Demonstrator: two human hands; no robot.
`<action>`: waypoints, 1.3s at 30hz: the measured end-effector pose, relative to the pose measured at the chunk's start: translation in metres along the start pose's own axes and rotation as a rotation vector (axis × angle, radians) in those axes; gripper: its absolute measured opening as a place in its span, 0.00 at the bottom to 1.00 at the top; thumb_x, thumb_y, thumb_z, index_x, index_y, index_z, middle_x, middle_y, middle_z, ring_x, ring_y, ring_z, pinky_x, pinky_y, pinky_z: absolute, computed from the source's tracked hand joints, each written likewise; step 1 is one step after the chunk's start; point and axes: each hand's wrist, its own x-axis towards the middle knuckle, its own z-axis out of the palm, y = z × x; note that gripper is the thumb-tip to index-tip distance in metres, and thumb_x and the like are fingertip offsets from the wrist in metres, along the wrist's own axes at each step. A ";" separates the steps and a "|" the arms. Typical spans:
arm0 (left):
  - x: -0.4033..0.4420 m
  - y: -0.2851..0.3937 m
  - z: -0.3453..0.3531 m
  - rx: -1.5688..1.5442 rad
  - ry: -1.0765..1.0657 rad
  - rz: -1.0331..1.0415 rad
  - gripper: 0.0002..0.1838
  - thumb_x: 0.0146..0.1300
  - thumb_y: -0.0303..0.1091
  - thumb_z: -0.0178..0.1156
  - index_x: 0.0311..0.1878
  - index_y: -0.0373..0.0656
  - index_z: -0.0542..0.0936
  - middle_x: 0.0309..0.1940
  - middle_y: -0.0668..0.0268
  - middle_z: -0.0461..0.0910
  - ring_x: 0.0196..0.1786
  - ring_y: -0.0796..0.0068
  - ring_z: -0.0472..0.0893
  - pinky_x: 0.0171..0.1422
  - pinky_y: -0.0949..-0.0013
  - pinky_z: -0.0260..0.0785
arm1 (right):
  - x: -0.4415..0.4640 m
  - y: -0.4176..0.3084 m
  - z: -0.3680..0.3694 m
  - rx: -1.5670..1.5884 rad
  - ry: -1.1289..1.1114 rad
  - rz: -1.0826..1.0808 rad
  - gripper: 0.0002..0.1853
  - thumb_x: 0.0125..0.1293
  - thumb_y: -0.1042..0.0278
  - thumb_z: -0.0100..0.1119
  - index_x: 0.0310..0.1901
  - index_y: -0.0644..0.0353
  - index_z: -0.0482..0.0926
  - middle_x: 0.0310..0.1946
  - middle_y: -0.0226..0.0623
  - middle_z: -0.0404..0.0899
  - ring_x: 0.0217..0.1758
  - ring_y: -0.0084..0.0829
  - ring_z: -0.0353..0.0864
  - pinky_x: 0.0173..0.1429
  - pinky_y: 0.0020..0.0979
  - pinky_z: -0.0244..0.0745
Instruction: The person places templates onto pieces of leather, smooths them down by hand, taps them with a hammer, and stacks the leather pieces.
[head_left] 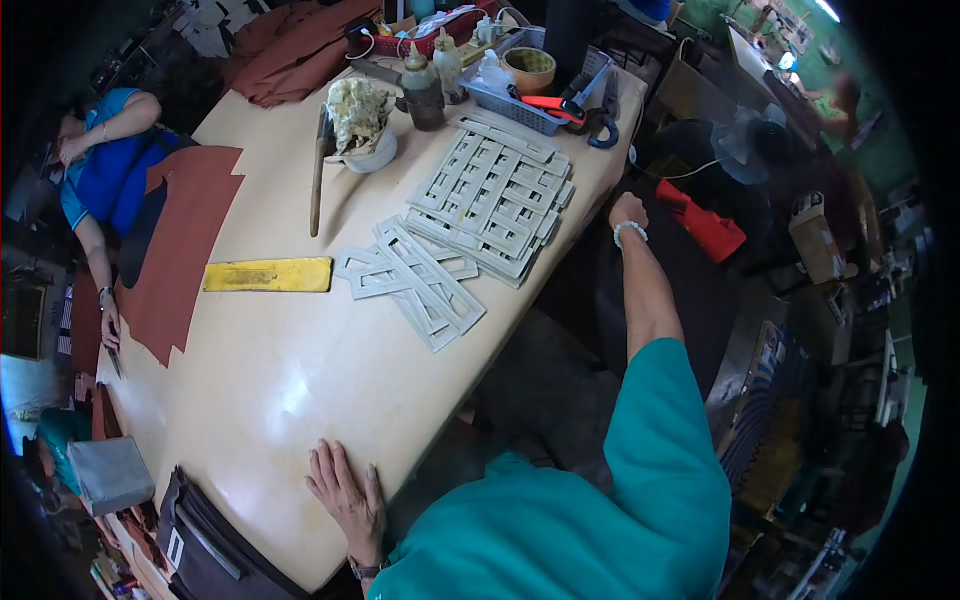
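My left hand (pixel 348 503) lies flat on the pale table (pixel 260 400) near its front edge, fingers spread, holding nothing. Out past the table's right edge, my right hand (pixel 628 212) is closed at the upper edge of a dark, smooth sheet of material (pixel 670 300), which hangs below it. Its fingertips are partly hidden. On the tabletop closest to that hand is a stack of pale slotted templates (pixel 490 195). Several loose slotted strips (pixel 415 280) lie crossed in front of the stack. A dark folded leather piece (pixel 225 550) sits left of my left hand.
A yellow bar (pixel 268 275) lies mid-table. Behind it stand a glue-crusted pot (pixel 365 150), bottles (pixel 423 90) and a blue basket (pixel 520 112) with tape and tools. Across the table a person in blue (pixel 120 190) works beside brown leather (pixel 190 240). A fan (pixel 745 140) stands right.
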 end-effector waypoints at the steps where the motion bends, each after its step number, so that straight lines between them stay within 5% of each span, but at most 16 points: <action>1: 0.000 0.001 -0.001 -0.002 0.000 -0.003 0.29 0.63 0.44 0.52 0.66 0.41 0.63 0.69 0.55 0.56 0.72 0.52 0.52 0.71 0.42 0.37 | 0.002 0.001 0.000 0.007 -0.011 0.017 0.15 0.67 0.68 0.43 0.48 0.58 0.79 0.51 0.44 0.77 0.55 0.46 0.76 0.56 0.42 0.74; 6: 0.001 0.003 -0.002 -0.011 0.004 -0.006 0.30 0.63 0.44 0.52 0.66 0.41 0.63 0.69 0.55 0.56 0.72 0.51 0.52 0.71 0.42 0.37 | 0.010 0.018 0.010 0.158 -0.049 0.061 0.15 0.63 0.67 0.48 0.48 0.61 0.79 0.53 0.48 0.75 0.57 0.47 0.75 0.57 0.42 0.73; 9: -0.001 0.000 -0.001 -0.001 0.003 0.002 0.30 0.63 0.44 0.52 0.66 0.41 0.63 0.69 0.54 0.56 0.72 0.51 0.52 0.71 0.42 0.37 | 0.056 0.060 0.069 0.577 -0.014 0.081 0.16 0.62 0.64 0.53 0.47 0.64 0.78 0.47 0.48 0.79 0.53 0.43 0.78 0.55 0.38 0.73; 10: -0.001 0.000 -0.001 -0.002 0.005 0.002 0.30 0.63 0.44 0.52 0.66 0.40 0.63 0.69 0.54 0.56 0.72 0.51 0.52 0.71 0.42 0.37 | 0.024 0.059 0.039 0.882 -0.155 0.168 0.18 0.59 0.60 0.58 0.47 0.63 0.78 0.36 0.43 0.80 0.47 0.38 0.80 0.55 0.37 0.71; 13: -0.001 -0.002 0.002 -0.009 0.008 0.010 0.30 0.63 0.44 0.53 0.65 0.40 0.64 0.69 0.54 0.56 0.72 0.51 0.52 0.71 0.41 0.37 | 0.009 0.114 0.031 1.314 -0.401 0.190 0.26 0.60 0.54 0.58 0.57 0.59 0.70 0.46 0.37 0.74 0.48 0.38 0.76 0.53 0.44 0.69; 18: 0.000 -0.005 0.004 -0.018 0.037 0.047 0.30 0.63 0.44 0.53 0.65 0.40 0.63 0.69 0.54 0.56 0.72 0.51 0.51 0.70 0.40 0.37 | -0.061 0.192 0.010 1.326 -0.225 0.269 0.14 0.60 0.58 0.59 0.43 0.56 0.75 0.37 0.33 0.76 0.43 0.29 0.77 0.51 0.36 0.71; 21: -0.001 -0.007 0.004 -0.035 0.045 0.071 0.30 0.63 0.44 0.53 0.66 0.40 0.63 0.69 0.54 0.56 0.72 0.51 0.51 0.69 0.38 0.38 | -0.102 0.195 -0.011 1.455 -0.142 0.097 0.09 0.60 0.62 0.59 0.37 0.55 0.76 0.32 0.29 0.77 0.38 0.23 0.77 0.48 0.32 0.72; 22: -0.001 -0.008 0.005 -0.048 0.045 0.077 0.31 0.63 0.45 0.53 0.66 0.40 0.63 0.69 0.54 0.56 0.72 0.50 0.51 0.68 0.38 0.38 | -0.127 0.175 -0.037 1.646 -0.101 -0.005 0.03 0.58 0.69 0.60 0.33 0.56 0.77 0.28 0.26 0.76 0.35 0.19 0.76 0.38 0.25 0.73; 24: -0.001 -0.009 0.005 -0.079 0.029 0.086 0.32 0.62 0.45 0.55 0.66 0.40 0.62 0.69 0.53 0.56 0.72 0.50 0.51 0.69 0.39 0.39 | -0.163 0.141 -0.087 1.839 0.069 -0.168 0.04 0.59 0.70 0.58 0.35 0.57 0.78 0.33 0.29 0.78 0.37 0.21 0.77 0.39 0.26 0.73; 28: 0.006 -0.008 -0.003 -0.358 0.058 0.200 0.37 0.58 0.42 0.61 0.68 0.39 0.58 0.68 0.50 0.55 0.71 0.49 0.53 0.71 0.47 0.43 | -0.225 0.079 -0.176 2.004 0.171 -0.582 0.12 0.63 0.70 0.51 0.41 0.69 0.78 0.46 0.40 0.78 0.51 0.32 0.76 0.61 0.35 0.67; 29: 0.007 -0.004 -0.005 -0.479 0.096 0.241 0.40 0.57 0.41 0.63 0.69 0.38 0.57 0.68 0.49 0.55 0.71 0.49 0.53 0.72 0.49 0.45 | -0.240 0.061 -0.194 1.977 0.133 -0.739 0.12 0.63 0.70 0.50 0.42 0.70 0.78 0.48 0.42 0.77 0.53 0.34 0.75 0.62 0.37 0.66; 31: 0.004 0.009 -0.025 -0.719 0.148 0.245 0.48 0.48 0.40 0.71 0.69 0.40 0.55 0.69 0.50 0.55 0.72 0.53 0.53 0.74 0.57 0.45 | -0.270 0.022 -0.223 1.920 -0.303 -1.103 0.12 0.64 0.71 0.48 0.43 0.70 0.78 0.46 0.44 0.78 0.52 0.37 0.76 0.62 0.36 0.67; 34: 0.000 0.016 -0.051 -0.961 0.253 0.357 0.58 0.40 0.42 0.75 0.71 0.38 0.49 0.70 0.50 0.52 0.72 0.53 0.54 0.72 0.56 0.49 | -0.327 -0.070 -0.225 1.597 -0.454 -1.514 0.09 0.62 0.73 0.49 0.41 0.64 0.78 0.40 0.36 0.79 0.45 0.32 0.78 0.53 0.31 0.71; 37: -0.026 -0.018 -0.040 -1.305 0.035 0.065 0.46 0.39 0.36 0.74 0.63 0.36 0.62 0.57 0.54 0.67 0.59 0.61 0.69 0.63 0.61 0.62 | -0.403 -0.178 -0.174 0.898 0.149 -2.230 0.09 0.60 0.75 0.49 0.39 0.57 0.78 0.34 0.28 0.80 0.38 0.27 0.81 0.43 0.25 0.75; 38: -0.035 -0.027 -0.040 -1.354 0.026 -0.025 0.41 0.42 0.34 0.72 0.60 0.36 0.64 0.54 0.56 0.70 0.56 0.64 0.71 0.60 0.62 0.64 | -0.434 -0.199 -0.161 0.671 -0.553 -2.068 0.09 0.59 0.67 0.56 0.39 0.58 0.79 0.37 0.33 0.80 0.34 0.26 0.79 0.37 0.26 0.72; 39: -0.045 -0.036 -0.039 -1.404 0.023 -0.115 0.36 0.44 0.32 0.70 0.58 0.36 0.67 0.50 0.58 0.72 0.53 0.66 0.74 0.58 0.64 0.67 | -0.464 -0.221 -0.148 0.450 -1.009 -1.673 0.13 0.57 0.59 0.62 0.39 0.59 0.80 0.39 0.37 0.81 0.31 0.26 0.77 0.31 0.27 0.68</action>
